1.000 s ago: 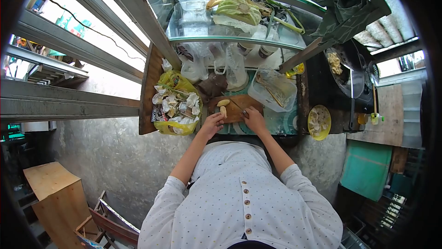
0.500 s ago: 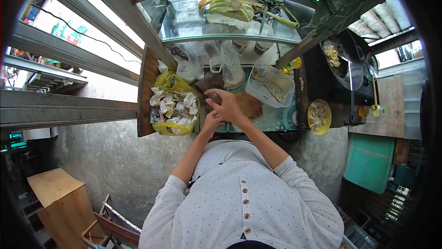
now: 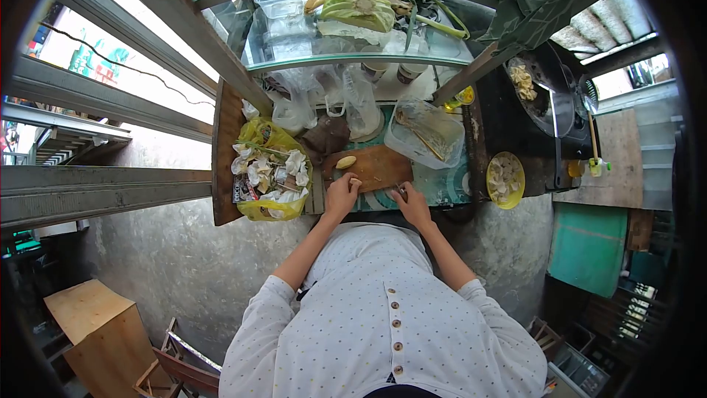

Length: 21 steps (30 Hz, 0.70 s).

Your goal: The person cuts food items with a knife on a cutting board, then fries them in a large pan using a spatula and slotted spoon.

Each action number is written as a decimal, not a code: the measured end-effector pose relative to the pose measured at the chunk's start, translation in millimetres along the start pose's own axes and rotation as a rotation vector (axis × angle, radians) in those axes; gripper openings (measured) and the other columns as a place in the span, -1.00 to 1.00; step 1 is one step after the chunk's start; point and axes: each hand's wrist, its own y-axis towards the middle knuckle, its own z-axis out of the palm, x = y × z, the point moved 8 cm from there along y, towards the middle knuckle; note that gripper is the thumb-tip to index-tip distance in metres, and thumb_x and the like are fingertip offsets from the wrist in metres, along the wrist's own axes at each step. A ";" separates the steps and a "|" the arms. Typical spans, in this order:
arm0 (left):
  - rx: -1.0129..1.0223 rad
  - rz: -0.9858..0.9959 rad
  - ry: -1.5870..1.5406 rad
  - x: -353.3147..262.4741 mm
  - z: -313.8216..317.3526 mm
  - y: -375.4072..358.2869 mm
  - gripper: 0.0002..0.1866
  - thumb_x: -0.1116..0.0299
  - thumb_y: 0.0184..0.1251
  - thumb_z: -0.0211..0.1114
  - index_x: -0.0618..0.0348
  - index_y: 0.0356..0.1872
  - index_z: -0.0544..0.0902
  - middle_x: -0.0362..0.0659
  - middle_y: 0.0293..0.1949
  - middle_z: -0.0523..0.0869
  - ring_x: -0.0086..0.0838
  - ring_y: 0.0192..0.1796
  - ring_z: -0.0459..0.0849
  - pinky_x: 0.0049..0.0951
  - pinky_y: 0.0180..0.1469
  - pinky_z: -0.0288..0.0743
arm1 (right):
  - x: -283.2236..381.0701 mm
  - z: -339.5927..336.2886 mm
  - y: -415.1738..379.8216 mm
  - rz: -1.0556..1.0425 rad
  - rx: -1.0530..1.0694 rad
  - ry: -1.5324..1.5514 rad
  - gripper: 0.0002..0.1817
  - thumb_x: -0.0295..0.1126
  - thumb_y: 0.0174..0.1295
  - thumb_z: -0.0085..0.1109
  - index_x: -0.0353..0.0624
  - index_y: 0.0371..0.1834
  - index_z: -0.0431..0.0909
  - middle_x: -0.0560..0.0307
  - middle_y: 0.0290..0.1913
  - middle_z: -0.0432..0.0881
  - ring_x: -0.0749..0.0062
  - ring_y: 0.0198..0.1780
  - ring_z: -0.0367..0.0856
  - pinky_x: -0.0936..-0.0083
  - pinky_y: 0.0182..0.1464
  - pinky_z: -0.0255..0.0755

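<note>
Presently, two hands sit at the near edge of one wooden cutting board (image 3: 389, 162). The left hand (image 3: 342, 198) pinches one small pale piece (image 3: 355, 183) at its fingertips; the right hand (image 3: 414, 205) is curled near the board's right corner, and what it grips, if anything, I cannot tell. One yellowish oblong piece (image 3: 345, 162) lies on the board's left part. Around it are one yellow bag (image 3: 254, 211) of scraps to the left, one clear container (image 3: 448, 129) behind right, one yellow bowl (image 3: 518, 195) farther right, and two cups (image 3: 409, 72) beyond.
</note>
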 end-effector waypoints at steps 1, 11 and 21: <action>-0.002 0.010 0.113 -2.1 -3.0 -0.2 -0.77 0.32 0.16 0.20 0.19 -0.20 0.59 0.03 -0.36 0.67 -0.13 -0.31 0.66 -0.28 -0.28 0.49 | -8.8 5.7 1.6 -0.002 0.001 0.003 -0.69 -0.21 0.18 0.11 -0.28 -0.30 0.40 -0.11 -0.58 0.48 0.05 -0.55 0.47 0.28 -0.45 0.29; 0.196 0.191 0.071 -21.5 15.4 -6.7 -0.70 0.33 0.14 0.17 0.20 -0.10 0.57 0.06 -0.31 0.66 -0.09 -0.24 0.64 -0.22 -0.21 0.49 | -75.6 24.8 -46.5 0.491 0.500 0.580 -0.44 0.19 0.28 -0.26 -0.11 -0.52 0.33 0.34 -0.79 0.24 0.65 -0.81 0.16 0.69 -0.75 0.07; 0.293 0.278 0.144 -33.7 33.7 -8.4 -0.56 0.34 0.12 0.11 0.15 0.08 0.47 0.08 -0.29 0.64 -0.03 -0.23 0.61 -0.13 -0.22 0.46 | -69.5 49.4 -44.0 0.469 0.547 0.609 -0.38 0.24 0.26 -0.28 -0.08 -0.65 0.33 0.38 -0.81 0.19 0.64 -0.81 0.11 0.64 -0.75 0.01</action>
